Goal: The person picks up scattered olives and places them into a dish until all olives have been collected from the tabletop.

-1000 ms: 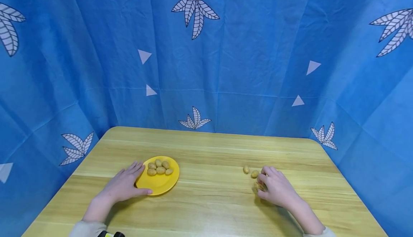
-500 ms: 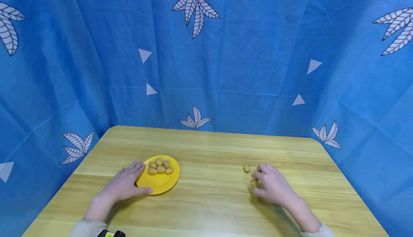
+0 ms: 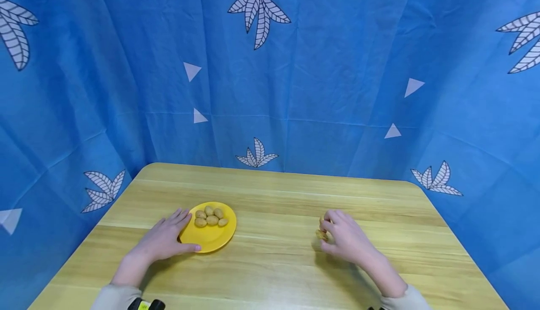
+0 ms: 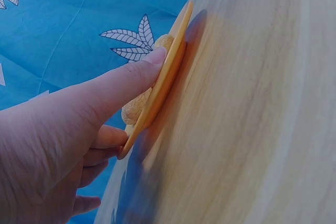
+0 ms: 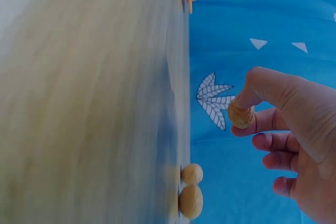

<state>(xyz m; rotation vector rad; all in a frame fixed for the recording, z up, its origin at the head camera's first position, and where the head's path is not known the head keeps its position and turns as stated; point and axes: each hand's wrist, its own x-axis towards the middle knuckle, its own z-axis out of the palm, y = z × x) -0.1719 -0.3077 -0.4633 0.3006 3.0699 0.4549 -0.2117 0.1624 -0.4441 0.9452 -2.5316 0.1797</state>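
Several small potatoes (image 3: 212, 220) sit together in the far half of a yellow plate (image 3: 208, 243), at the table's left. My left hand (image 3: 162, 240) spans the plate's left rim with fingers spread. In the left wrist view its thumb (image 4: 126, 83) lies along the plate's upper side, and a fingertip touches the edge. Over at the right, my right hand (image 3: 348, 238) pinches one small potato (image 5: 241, 115) between thumb and index finger, above the table. Two more potatoes (image 5: 191, 201) rest on the tabletop near it; the hand mostly hides them in the head view.
The light wooden table (image 3: 270, 272) has rounded far corners. A blue curtain (image 3: 329, 66) with leaf and triangle prints surrounds its far side and both flanks. A dark band (image 3: 145, 304) circles the left wrist.
My right hand has moved left with the pinched potato, passing in front of the loose ones. The left hand and plate have stayed in place; the head view has shifted slightly.
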